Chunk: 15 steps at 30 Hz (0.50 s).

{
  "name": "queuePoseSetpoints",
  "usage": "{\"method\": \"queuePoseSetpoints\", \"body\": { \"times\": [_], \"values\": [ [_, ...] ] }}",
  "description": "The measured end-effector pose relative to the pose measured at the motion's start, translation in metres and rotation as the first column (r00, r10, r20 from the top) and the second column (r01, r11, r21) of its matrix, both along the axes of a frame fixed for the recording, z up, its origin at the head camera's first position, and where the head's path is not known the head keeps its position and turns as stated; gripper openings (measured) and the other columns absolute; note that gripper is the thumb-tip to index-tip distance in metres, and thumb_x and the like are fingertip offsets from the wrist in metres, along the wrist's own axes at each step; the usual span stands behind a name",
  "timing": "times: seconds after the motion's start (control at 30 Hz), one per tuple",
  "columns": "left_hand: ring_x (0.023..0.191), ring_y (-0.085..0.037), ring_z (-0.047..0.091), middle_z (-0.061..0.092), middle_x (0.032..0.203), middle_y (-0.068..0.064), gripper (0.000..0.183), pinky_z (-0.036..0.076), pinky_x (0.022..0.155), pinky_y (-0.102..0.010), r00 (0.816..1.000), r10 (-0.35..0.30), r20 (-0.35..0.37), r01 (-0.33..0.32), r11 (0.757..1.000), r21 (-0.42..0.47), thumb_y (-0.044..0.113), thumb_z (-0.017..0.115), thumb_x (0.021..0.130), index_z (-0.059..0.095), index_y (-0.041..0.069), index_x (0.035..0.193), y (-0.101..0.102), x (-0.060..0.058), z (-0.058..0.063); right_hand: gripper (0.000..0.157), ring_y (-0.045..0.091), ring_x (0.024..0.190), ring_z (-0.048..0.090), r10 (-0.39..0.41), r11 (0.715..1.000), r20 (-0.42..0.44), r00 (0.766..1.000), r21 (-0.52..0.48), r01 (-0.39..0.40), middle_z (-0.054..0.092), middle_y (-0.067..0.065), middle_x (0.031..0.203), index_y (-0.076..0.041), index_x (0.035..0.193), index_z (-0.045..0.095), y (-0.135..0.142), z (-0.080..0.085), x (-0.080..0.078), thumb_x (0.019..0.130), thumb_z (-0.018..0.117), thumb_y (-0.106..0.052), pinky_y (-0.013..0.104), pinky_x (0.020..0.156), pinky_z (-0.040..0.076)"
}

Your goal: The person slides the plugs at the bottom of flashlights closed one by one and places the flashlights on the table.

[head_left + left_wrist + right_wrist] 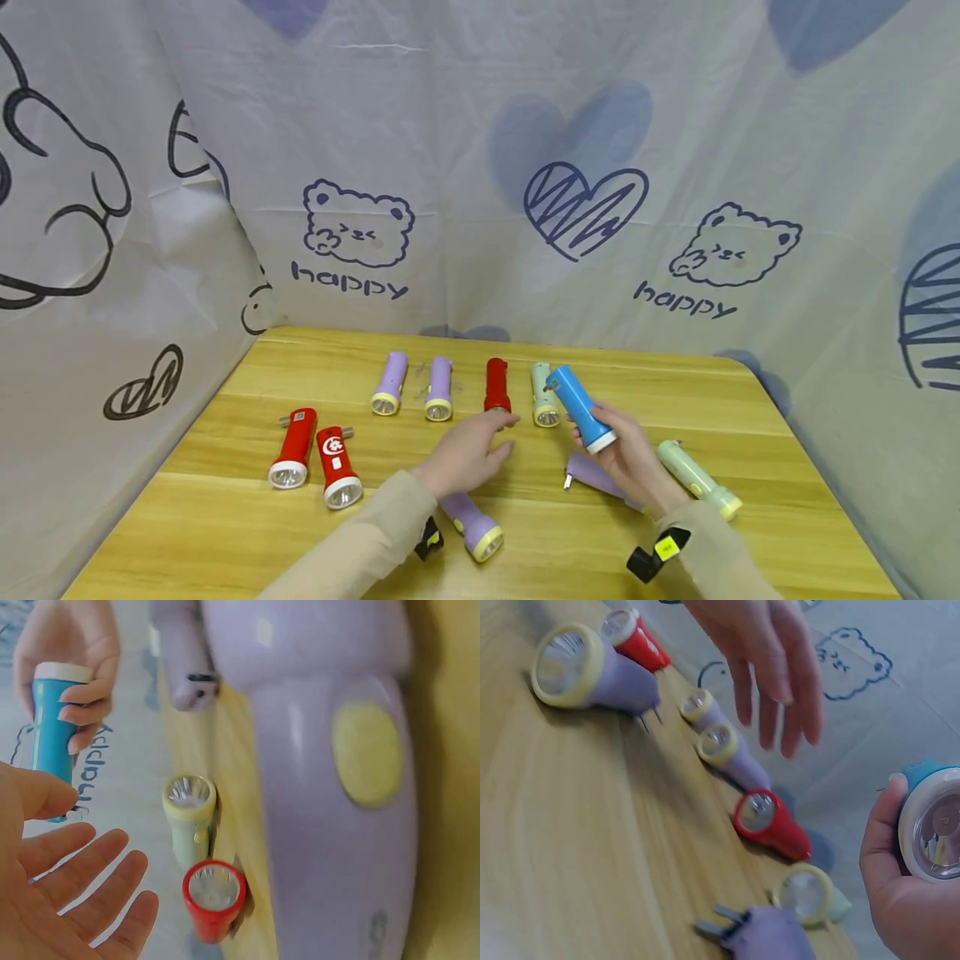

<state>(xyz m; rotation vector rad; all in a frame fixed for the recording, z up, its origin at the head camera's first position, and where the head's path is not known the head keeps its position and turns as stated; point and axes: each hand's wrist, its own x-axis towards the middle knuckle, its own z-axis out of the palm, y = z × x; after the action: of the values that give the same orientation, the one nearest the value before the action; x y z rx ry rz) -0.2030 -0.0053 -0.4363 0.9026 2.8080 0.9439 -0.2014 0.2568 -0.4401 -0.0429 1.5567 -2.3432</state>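
My right hand (626, 458) grips a blue flashlight (577, 406) with a white head, held above the table and tilted, lens end toward me. In the right wrist view its clear lens (943, 832) faces the camera. My left hand (463, 454) holds nothing; its fingers are spread loosely in the left wrist view, close to the blue flashlight's tail end. Under the left wrist lies a purple flashlight (474, 527), partly hidden by the forearm. Below the right hand lies another purple flashlight (592, 475) with its plug prongs out, partly covered by that hand.
Along the back stand two purple flashlights (439, 383), a red one (496, 382) and a pale green one (543, 392). Two red flashlights (300, 437) with prongs out lie at left. Another green flashlight (693, 473) lies right of the right hand. A printed cloth (465, 167) hangs behind the wooden table.
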Motion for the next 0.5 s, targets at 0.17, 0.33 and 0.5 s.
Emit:
{"method": "queuePoseSetpoints", "body": {
  "times": [0.17,0.33,0.5],
  "values": [
    [0.124,-0.03,0.063,0.064,0.137,-0.012,0.039,0.052,0.106,-0.047,0.985,-0.004,0.173,-0.034,0.976,0.215,0.023,0.051,0.105,0.057,0.005,0.14,0.001,-0.002,0.0,0.061,0.01,0.087,0.061,-0.019,0.999,0.033,0.999,0.049,0.017,0.062,0.002,0.113,0.003,0.156,0.016,-0.015,-0.003,0.008,0.109,0.04,-0.027,0.02,0.083,0.055],
    [0.125,-0.03,0.062,0.067,0.134,-0.012,0.043,0.051,0.107,-0.048,0.951,-0.022,0.309,-0.09,0.934,0.345,0.032,0.044,0.108,0.058,0.006,0.139,0.006,-0.005,0.002,0.061,0.009,0.087,0.063,-0.013,0.989,0.014,1.0,0.146,0.011,0.066,0.0,0.111,0.002,0.153,0.026,-0.024,-0.008,0.013,0.108,0.044,-0.035,0.022,0.079,0.056],
    [0.124,-0.035,0.063,0.065,0.133,-0.02,0.049,0.053,0.106,-0.048,0.886,-0.097,0.454,-0.144,0.872,0.468,0.035,0.036,0.11,0.059,-0.001,0.135,0.01,-0.008,0.002,0.061,0.011,0.09,0.064,0.034,0.978,-0.081,0.996,0.209,-0.016,0.065,0.002,0.114,0.006,0.153,0.027,-0.031,-0.012,0.018,0.108,0.046,-0.03,0.023,0.08,0.058]
  ]
}}
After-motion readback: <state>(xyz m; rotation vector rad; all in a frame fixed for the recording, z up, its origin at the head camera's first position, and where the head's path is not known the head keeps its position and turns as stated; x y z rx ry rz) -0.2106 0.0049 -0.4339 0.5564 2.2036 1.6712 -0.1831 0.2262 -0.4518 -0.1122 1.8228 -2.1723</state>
